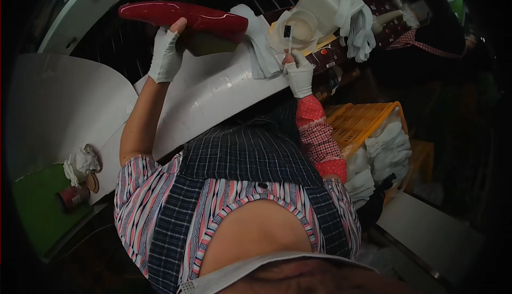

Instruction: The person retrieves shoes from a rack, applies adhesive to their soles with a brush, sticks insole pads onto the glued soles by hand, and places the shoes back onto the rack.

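Observation:
My left hand [167, 54], in a white fingerless glove, is closed on a glossy red shoe [194, 19] with a long pointed toe. The toe points left, and a dull green part [213, 45] shows beneath the heel end. In my right hand [298, 73], gloved the same way, is a small brush [288, 31] with a thin pale handle and a dark head. Its head is over a round whitish tub [302, 29] of pale contents. White cloths [261, 43] lie between the shoe and the tub.
A white worktop [213, 83] runs below the shoe. Behind the tub stands a white jug-like container [325, 3] draped with cloth [362, 30]. An orange crate [352, 121] of white items is at my right. Another person [434, 25] works at upper right.

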The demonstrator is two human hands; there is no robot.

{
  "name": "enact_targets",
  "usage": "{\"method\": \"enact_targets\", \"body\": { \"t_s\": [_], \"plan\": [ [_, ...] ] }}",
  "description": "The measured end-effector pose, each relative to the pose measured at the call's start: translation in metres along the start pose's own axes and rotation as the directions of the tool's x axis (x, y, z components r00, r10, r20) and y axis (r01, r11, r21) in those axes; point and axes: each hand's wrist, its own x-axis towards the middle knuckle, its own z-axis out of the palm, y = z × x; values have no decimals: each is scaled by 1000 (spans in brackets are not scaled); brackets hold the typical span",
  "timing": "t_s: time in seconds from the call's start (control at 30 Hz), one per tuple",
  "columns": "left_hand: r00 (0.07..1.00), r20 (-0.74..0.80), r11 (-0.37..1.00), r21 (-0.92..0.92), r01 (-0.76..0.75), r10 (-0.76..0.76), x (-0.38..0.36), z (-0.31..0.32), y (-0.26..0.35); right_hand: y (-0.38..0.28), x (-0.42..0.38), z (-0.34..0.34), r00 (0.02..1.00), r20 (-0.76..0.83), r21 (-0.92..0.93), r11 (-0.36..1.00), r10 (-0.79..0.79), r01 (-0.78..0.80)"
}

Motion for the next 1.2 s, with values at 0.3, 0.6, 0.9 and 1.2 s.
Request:
{"method": "enact_targets", "body": {
  "t_s": [0.3,0.6,0.9,1.2],
  "plan": [
    [995,31,838,537,-98,97,-69,-17,-32,-24,18,-47,994,78,-537,843,75,-21],
    [994,53,859,500,-112,99,-92,-7,-56,-49,53,-76,993,84,-938,343,83,50],
    [996,4,898,433,-83,90,-102,10,-49,-40,65,-86,973,178,-963,230,145,142],
    [982,0,793,590,-152,188,-87,0,-77,-35,50,-87,971,149,-532,843,185,-79]
  ]
}}
